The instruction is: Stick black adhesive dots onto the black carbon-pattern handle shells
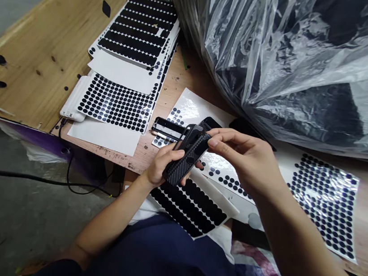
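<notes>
A black phone case (183, 164) with a carbon-fibre pattern is held tilted above the table's front edge. My left hand (159, 164) wraps round its lower part, thumb on the face. At the case's upper right edge, the thumb and forefinger of my right hand (243, 152) are pinched together; what lies between them is too small to make out. Behind the case, another black frame-like case (168, 129) rests on a sheet of black dot stickers (197, 103). Below my hands a sheet of larger black stickers (192, 204) lies across my lap.
A large bundle in clear plastic wrap (283, 56) fills the back right. Stacked sticker sheets (137, 28) lie at the left beside a wooden board (53, 48). A white device (75, 99) has a black cable (69, 168). Another dot sheet (326, 202) lies right.
</notes>
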### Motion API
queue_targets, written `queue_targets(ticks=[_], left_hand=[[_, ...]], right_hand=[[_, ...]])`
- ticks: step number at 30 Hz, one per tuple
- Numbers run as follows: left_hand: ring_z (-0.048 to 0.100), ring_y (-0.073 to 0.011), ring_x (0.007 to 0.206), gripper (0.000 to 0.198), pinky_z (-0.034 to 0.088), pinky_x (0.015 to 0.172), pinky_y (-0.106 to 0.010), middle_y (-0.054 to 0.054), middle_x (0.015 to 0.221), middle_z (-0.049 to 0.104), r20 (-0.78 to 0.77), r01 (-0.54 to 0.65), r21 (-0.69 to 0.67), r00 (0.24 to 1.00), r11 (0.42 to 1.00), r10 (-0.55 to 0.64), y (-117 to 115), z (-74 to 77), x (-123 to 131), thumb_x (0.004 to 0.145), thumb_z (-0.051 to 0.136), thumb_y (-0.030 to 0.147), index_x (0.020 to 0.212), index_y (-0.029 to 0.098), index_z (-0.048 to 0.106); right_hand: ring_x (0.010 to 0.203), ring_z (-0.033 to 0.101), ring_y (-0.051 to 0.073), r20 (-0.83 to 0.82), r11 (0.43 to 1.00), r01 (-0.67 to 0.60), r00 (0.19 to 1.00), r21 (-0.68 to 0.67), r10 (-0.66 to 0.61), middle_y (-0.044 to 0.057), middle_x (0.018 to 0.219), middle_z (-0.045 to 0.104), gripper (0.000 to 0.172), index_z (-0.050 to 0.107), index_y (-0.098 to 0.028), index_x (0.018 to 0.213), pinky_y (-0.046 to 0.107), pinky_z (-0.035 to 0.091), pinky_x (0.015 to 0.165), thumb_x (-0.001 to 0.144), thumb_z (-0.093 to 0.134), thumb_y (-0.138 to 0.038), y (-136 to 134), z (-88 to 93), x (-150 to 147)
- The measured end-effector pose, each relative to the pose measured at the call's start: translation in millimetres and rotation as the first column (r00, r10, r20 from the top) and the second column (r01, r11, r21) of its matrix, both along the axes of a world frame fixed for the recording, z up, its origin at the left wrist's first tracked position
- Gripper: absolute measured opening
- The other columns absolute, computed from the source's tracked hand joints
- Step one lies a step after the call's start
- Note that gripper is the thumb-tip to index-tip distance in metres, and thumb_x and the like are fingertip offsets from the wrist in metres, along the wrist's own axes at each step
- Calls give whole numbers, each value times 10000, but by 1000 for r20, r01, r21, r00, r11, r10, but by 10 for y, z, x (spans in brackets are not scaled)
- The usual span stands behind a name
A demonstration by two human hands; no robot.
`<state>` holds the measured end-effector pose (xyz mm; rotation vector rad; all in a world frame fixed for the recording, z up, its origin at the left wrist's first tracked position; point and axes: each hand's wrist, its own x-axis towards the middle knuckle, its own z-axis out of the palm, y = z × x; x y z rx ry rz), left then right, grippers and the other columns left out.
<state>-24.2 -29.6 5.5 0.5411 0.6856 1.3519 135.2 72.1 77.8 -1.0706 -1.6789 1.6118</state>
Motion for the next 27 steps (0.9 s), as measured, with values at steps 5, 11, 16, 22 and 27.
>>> queue_targets(ticks=[5, 11, 16, 22, 27], left_hand=[[631, -142, 423, 366, 491, 452, -260, -112, 836, 770, -8, -8, -1, 1000, 1000, 8, -3, 8, 9, 883, 653, 482, 970, 133, 586], [632, -142, 426, 348, 489, 453, -259, -113, 857, 773, -13, -16, 2, 1000, 1000, 16, -10, -8, 15, 897, 644, 465, 988, 133, 594], [630, -144, 430, 392, 467, 417, -245, -119, 863, 771, -35, -5, -19, 999, 1000, 5, -13, -1, 10, 884, 652, 497, 1003, 126, 611], [630, -141, 429, 375, 468, 428, -248, -111, 861, 766, -33, -19, -18, 999, 1000, 18, -14, -14, 18, 899, 652, 478, 1017, 125, 606], [626, -140, 428, 379, 478, 442, -260, -97, 848, 756, -7, -1, -13, 1000, 1000, 1, -14, -22, 6, 897, 668, 480, 1025, 132, 587]], right_hand=[[1009, 707, 261, 58, 995, 3, 998, 95, -8, 65, 1016, 771, 233, 769, -232, 773, 435, 549, 949, 792, 852, -449, -27, -3, -8], [972, 726, 240, 95, 966, -8, 995, 259, -18, 73, 980, 780, 161, 750, -221, 783, 368, 610, 825, 846, 789, -364, -70, 23, -13], [939, 739, 205, 101, 918, -18, 995, 396, -24, 57, 996, 774, 68, 755, -225, 855, 358, 631, 875, 883, 768, -285, -101, -3, 15], [989, 728, 244, 207, 700, -89, 975, 709, -86, 85, 1051, 733, 35, 734, -233, 899, 440, 617, 919, 933, 731, -233, -128, -27, 17], [1071, 664, 278, 215, 721, 7, 952, 693, -216, 116, 1188, 591, 306, 694, -236, 1103, 429, 657, 811, 849, 818, -352, -112, -54, 14]])
